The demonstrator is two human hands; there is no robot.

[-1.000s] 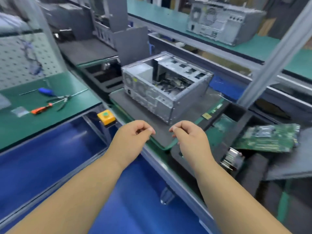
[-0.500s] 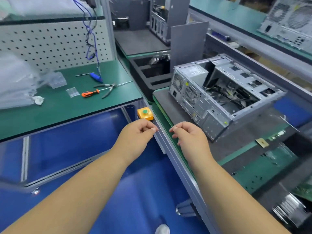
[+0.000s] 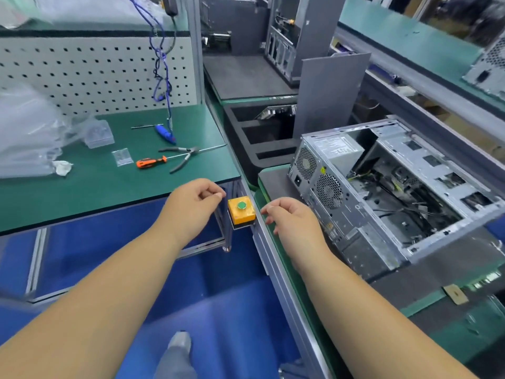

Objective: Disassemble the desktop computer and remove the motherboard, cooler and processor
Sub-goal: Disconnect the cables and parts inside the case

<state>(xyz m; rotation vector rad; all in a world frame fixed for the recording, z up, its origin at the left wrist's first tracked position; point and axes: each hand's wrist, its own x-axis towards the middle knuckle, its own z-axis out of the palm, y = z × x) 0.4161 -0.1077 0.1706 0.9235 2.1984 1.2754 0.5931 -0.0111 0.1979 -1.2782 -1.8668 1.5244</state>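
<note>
The open silver computer case (image 3: 382, 198) lies on its side on a dark foam mat (image 3: 276, 181) at the right, with its power supply, rear fan grille and loose cables showing inside. My left hand (image 3: 195, 203) hovers just left of a yellow button box (image 3: 241, 213), fingers loosely curled, holding nothing. On the other side of the box, my right hand (image 3: 289, 220) hangs over the green conveyor edge, close to the case's rear corner. It is loosely curled too and holds nothing. Neither hand touches the case.
On the green bench (image 3: 109, 181) at the left lie an orange-handled screwdriver (image 3: 150, 162), pliers (image 3: 181, 157), a blue screwdriver (image 3: 164, 132) and plastic bags (image 3: 30, 132). Behind the case stand a black foam tray (image 3: 259, 132) and an upright grey side panel (image 3: 328, 91).
The view has swung left, so the case now sits at the right and the bench with its tools fills the left. Both hands keep their loose curl and now flank the yellow button box.
</note>
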